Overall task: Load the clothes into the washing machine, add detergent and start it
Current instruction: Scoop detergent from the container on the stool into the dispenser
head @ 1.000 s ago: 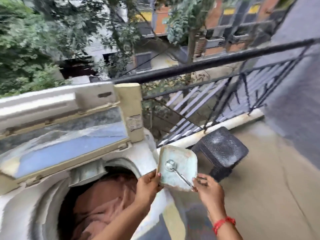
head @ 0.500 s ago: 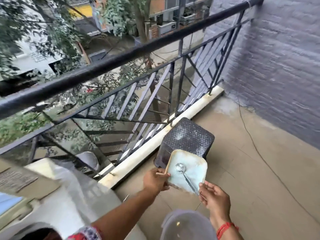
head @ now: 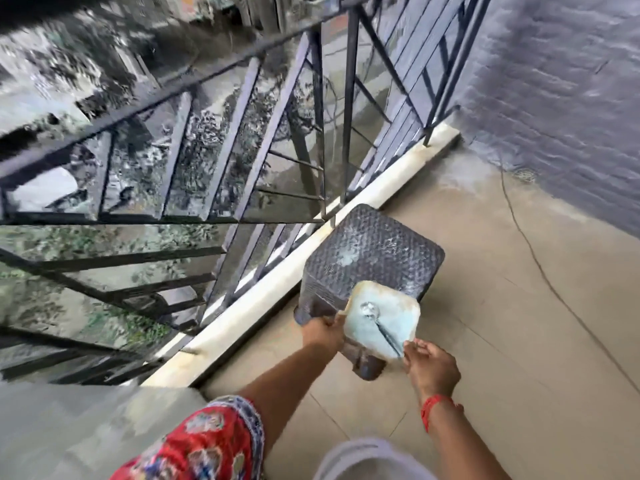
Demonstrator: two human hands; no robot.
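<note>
A squarish container of pale blue detergent powder (head: 391, 318) with a cream rim is held low over the balcony floor, just in front of a dark woven stool (head: 372, 258). My left hand (head: 323, 332) grips the container's left edge. My right hand (head: 427, 363) pinches the handle of a metal spoon (head: 379, 323) whose bowl lies in the powder. A grey-white corner at the bottom left is likely the washing machine (head: 69, 431); its drum and the clothes are out of view.
A black metal railing (head: 242, 140) on a cream kerb (head: 311, 258) runs along the left. A grey brick wall (head: 561, 91) stands on the right. A thin cable (head: 540, 268) trails over the beige tiled floor. A whitish round object (head: 367, 459) sits at the bottom edge.
My view has swung right, away from the open washer drum with clothes, toward the stool. Both hands carried the detergent container and spoon along, keeping the same grips.
</note>
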